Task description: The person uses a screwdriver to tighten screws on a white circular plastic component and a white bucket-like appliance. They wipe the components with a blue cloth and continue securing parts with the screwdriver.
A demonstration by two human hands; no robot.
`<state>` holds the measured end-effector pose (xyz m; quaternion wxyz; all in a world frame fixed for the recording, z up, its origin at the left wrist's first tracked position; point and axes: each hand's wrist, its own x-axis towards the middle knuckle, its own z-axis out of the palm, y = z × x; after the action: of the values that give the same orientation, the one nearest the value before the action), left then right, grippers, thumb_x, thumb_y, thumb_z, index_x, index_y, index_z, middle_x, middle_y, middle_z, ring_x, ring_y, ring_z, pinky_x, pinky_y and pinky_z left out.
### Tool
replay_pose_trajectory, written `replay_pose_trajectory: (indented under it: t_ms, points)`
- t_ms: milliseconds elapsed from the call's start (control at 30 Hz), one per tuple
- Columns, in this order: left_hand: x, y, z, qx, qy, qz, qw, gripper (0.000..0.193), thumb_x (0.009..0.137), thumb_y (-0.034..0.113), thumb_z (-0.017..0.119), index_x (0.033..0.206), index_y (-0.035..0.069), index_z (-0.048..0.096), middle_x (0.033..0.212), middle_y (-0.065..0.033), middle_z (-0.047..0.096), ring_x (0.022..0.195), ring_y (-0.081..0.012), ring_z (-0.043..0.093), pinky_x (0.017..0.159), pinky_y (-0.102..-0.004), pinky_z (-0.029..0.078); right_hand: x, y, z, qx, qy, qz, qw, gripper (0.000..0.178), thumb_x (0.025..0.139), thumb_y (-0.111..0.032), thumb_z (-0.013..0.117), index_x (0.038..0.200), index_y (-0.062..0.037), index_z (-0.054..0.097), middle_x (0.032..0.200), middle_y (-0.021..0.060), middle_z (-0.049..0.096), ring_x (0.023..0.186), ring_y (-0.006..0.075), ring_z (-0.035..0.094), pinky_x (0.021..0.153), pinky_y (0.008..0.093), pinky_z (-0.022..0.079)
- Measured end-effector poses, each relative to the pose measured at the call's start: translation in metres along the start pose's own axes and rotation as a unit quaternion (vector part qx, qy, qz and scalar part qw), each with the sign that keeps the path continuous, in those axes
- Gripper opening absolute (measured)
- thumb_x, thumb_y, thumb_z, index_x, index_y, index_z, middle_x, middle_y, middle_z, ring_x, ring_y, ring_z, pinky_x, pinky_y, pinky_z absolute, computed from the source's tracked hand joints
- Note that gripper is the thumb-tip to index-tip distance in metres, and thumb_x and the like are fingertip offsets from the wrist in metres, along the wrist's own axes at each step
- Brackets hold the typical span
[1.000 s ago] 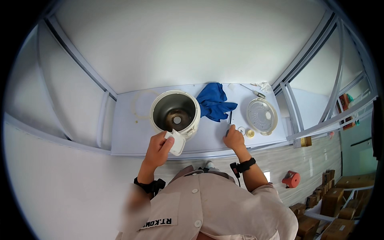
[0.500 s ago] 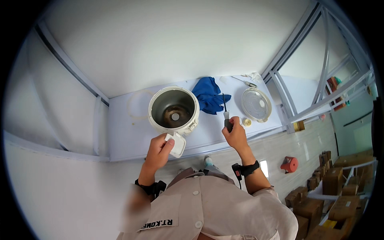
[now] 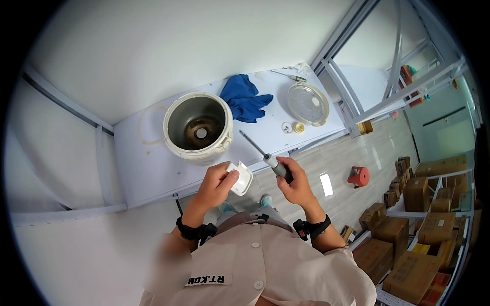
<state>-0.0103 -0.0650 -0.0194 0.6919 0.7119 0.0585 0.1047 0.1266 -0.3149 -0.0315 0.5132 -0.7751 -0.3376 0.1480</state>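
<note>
My left hand (image 3: 216,184) grips a small white plastic cover (image 3: 242,179) with a raised rim, held in front of the table's near edge. In my right hand (image 3: 297,186) is a screwdriver (image 3: 271,161) with a grey handle, its shaft slanting up and left over the table. Beyond my left hand stands a rice cooker body (image 3: 172,147), its lid off; the grey interior shows a brown-stained bottom with a pale round disc (image 3: 202,133). A blue cloth (image 3: 246,99) lies right beside the cooker.
Farther right on the table (image 3: 148,178) lie a round lid (image 3: 308,104), a second screwdriver (image 3: 289,76), a small yellowish cap (image 3: 298,128) and a small clear round piece (image 3: 287,127). A red stool (image 3: 359,176) stands on the floor, with cardboard boxes (image 3: 392,234) stacked at lower right.
My right hand has drawn the screwdriver back toward me, tilting its tip leftward. The white cover has come off to the right of the cooker, nearer the screwdriver. The whole view has shifted.
</note>
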Motion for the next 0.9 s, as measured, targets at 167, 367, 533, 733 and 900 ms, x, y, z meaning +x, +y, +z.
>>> replay_pose_trajectory:
  t_ms: [167,367,533,733,900]
  points:
    - [0.013,-0.004,0.039,0.025,-0.065,-0.006,0.998,0.026,0.106,0.017,0.057,0.088,-0.001,0.062,0.074,-0.0002,0.057,0.07,-0.0077,0.046,0.062,-0.0302,0.04,-0.018,-0.005,-0.016,0.146,-0.009,0.053,0.988,0.031,0.093,-0.008,0.073,0.121,-0.0041,0.061,0.089,0.0006,0.058,0.08,0.0107,0.052,0.074,0.0272,0.046]
    - [0.026,0.011,0.114,-0.01,-0.105,-0.015,0.994,0.025,0.107,0.018,0.056,0.095,-0.001,0.066,0.077,0.0003,0.06,0.071,-0.0077,0.048,0.064,-0.0296,0.041,-0.04,0.007,-0.056,0.168,-0.015,0.001,0.986,0.028,0.096,-0.017,0.082,0.113,-0.0059,0.063,0.089,-0.003,0.06,0.082,0.0078,0.052,0.074,0.0262,0.046]
    - [0.034,0.023,0.177,-0.006,-0.12,-0.006,0.993,0.027,0.108,0.02,0.056,0.101,-0.003,0.068,0.079,-0.0015,0.062,0.072,-0.0081,0.049,0.065,-0.0296,0.042,-0.071,0.028,-0.103,0.188,-0.001,0.023,0.982,0.028,0.095,-0.017,0.083,0.113,-0.0063,0.064,0.092,-0.0035,0.062,0.084,0.0077,0.054,0.077,0.0264,0.048]
    - [0.042,0.02,0.243,0.006,-0.134,-0.001,0.991,0.027,0.109,0.02,0.055,0.105,-0.003,0.068,0.082,-0.0012,0.059,0.074,-0.0094,0.049,0.068,-0.0291,0.043,-0.1,0.044,-0.157,0.252,0.036,0.057,0.965,0.028,0.093,-0.012,0.084,0.112,-0.0064,0.065,0.093,-0.0043,0.062,0.085,0.0066,0.055,0.077,0.0267,0.049]
    - [0.052,-0.009,0.27,-0.118,-0.082,0.016,0.989,0.027,0.111,0.019,0.05,0.116,-0.002,0.067,0.088,-0.001,0.055,0.081,-0.0109,0.048,0.073,-0.0278,0.043,-0.117,0.062,-0.192,0.241,0.091,0.058,0.965,0.027,0.091,-0.009,0.085,0.108,-0.0067,0.064,0.093,-0.0048,0.061,0.084,0.0063,0.054,0.076,0.0265,0.048]
